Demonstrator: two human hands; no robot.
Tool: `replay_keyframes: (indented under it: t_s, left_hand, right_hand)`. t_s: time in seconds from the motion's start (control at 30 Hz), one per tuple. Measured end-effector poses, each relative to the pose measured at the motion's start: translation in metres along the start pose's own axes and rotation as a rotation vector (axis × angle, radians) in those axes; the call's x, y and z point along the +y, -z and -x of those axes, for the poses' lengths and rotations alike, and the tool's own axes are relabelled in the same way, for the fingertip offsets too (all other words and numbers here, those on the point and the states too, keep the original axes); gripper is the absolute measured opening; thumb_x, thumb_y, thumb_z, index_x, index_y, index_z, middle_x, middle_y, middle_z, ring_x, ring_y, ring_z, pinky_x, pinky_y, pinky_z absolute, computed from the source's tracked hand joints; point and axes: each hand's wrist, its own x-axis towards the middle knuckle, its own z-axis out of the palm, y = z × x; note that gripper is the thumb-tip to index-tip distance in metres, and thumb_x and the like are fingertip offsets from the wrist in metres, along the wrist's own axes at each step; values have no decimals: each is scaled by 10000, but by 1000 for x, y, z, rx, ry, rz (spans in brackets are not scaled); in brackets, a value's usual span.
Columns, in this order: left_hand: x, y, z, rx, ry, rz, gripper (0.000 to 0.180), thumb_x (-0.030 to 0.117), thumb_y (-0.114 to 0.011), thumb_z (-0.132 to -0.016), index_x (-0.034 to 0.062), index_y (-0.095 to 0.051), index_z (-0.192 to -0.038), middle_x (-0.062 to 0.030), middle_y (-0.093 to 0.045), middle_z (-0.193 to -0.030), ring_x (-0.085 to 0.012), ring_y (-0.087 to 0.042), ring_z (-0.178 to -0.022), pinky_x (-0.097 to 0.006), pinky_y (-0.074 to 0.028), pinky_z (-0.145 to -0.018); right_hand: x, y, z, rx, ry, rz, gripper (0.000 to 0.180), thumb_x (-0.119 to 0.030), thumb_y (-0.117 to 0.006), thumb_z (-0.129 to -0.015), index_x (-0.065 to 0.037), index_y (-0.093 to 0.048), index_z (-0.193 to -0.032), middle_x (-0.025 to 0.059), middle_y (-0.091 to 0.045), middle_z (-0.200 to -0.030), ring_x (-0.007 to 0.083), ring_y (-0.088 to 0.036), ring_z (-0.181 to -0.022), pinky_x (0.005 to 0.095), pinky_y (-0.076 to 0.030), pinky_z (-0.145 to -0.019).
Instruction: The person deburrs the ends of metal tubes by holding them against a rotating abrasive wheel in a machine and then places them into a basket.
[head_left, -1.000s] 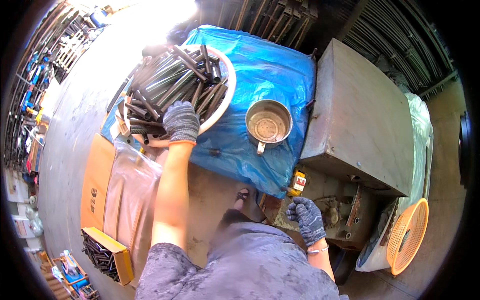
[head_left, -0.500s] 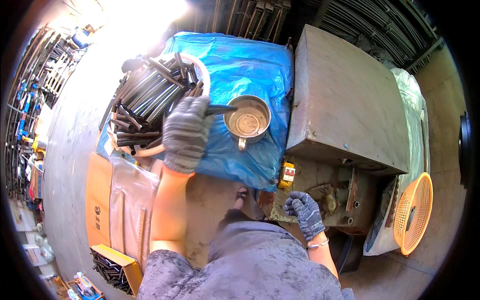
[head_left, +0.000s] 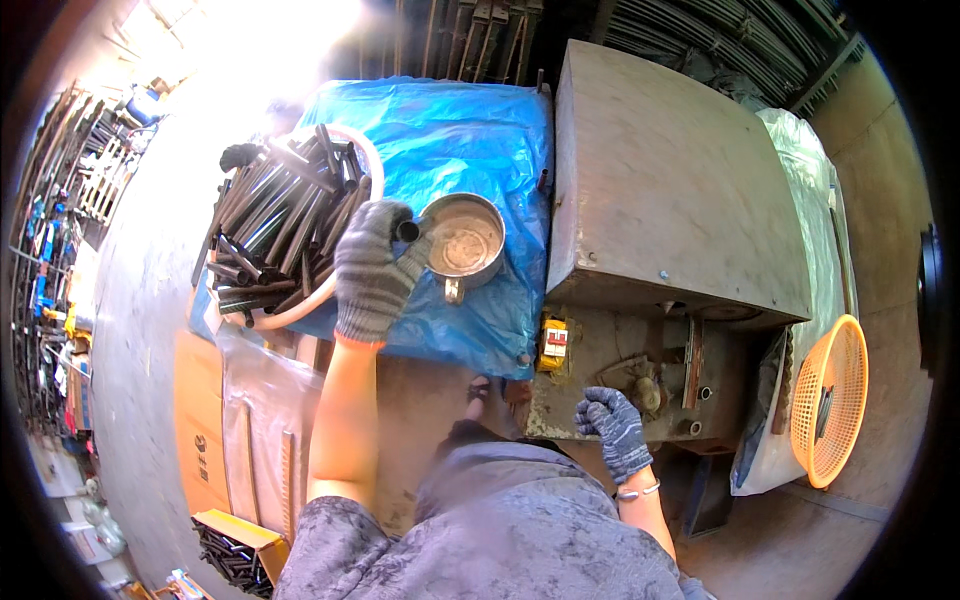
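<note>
My left hand (head_left: 374, 268), in a grey striped knit glove, is closed round a short black tube (head_left: 407, 231) whose open end faces up. It is between a pale-rimmed round tub (head_left: 372, 165) heaped with black tubes (head_left: 283, 215) and a metal mug (head_left: 466, 236). A handle juts from the mug's near side, and a brownish residue lines its bottom. My right hand (head_left: 612, 428), also gloved, has its fingers curled together in front of the grey metal machine (head_left: 680, 180). Whether anything is inside those fingers is hidden.
A blue plastic sheet (head_left: 450, 125) covers the table under tub and mug. A yellow switch box (head_left: 553, 345) sits on the machine's ledge. An orange basket (head_left: 830, 400) stands at the right. At lower left is a carton (head_left: 262, 545) of small black pieces, near flat cardboard (head_left: 200, 420).
My left hand has turned, so the tube that pointed right over the mug's rim now shows its open end. The whole view has shifted slightly. My right hand keeps its curl.
</note>
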Motion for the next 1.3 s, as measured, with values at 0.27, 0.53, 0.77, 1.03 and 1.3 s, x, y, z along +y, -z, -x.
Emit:
replay_keyframes:
  t_s: [0.27, 0.53, 0.77, 1.03, 1.3]
  left_hand:
    - [93, -54, 78, -251, -730, 137, 334, 121, -651, -649, 61, -641, -977, -53, -569, -812, -223, -566, -697, -356, -456, -580]
    - [179, -163, 137, -693, -905, 455, 424, 144, -619, -727, 79, -606, -1146, -64, -601, -911, -231, -603, -780, -347, -499, -645]
    - [220, -274, 177, -981, 28, 579, 505, 241, -662, -864, 10, -494, -1281, -144, -639, -1039, -289, -618, -923, -388, -502, -816]
    - [227, -357, 182, -1041, 762, 786, 571, 213, -758, -785, -12, -509, -1247, -170, -635, -1144, -262, -604, -1042, -343, -473, -899]
    - [222, -378, 208, -986, 611, 539, 503, 250, -741, -800, -36, -554, -1169, -170, -646, -1086, -245, -603, -986, -355, -471, -880]
  right_hand:
    - [-53, -13, 12, -164, 189, -249, 447, -244, -699, -864, -9, -532, -1206, 68, -640, -956, 134, -612, -781, 242, -513, -659]
    - [-37, 80, 58, 111, 102, -192, 360, -119, -694, -863, -8, -558, -1177, 41, -633, -961, 115, -580, -838, 252, -503, -738]
    - [25, 191, 34, 575, 314, 560, 255, -69, -670, -833, 11, -615, -1069, 124, -654, -942, 205, -628, -767, 327, -515, -702]
    - [-1, 205, -25, 578, 264, 1216, 273, -258, -728, -738, -62, -611, -886, 155, -639, -892, 338, -631, -839, 435, -508, -719]
    - [1, 236, -34, 546, 446, 1093, 506, -358, -786, -656, -67, -641, -1044, 186, -579, -970, 363, -573, -903, 450, -472, -786]
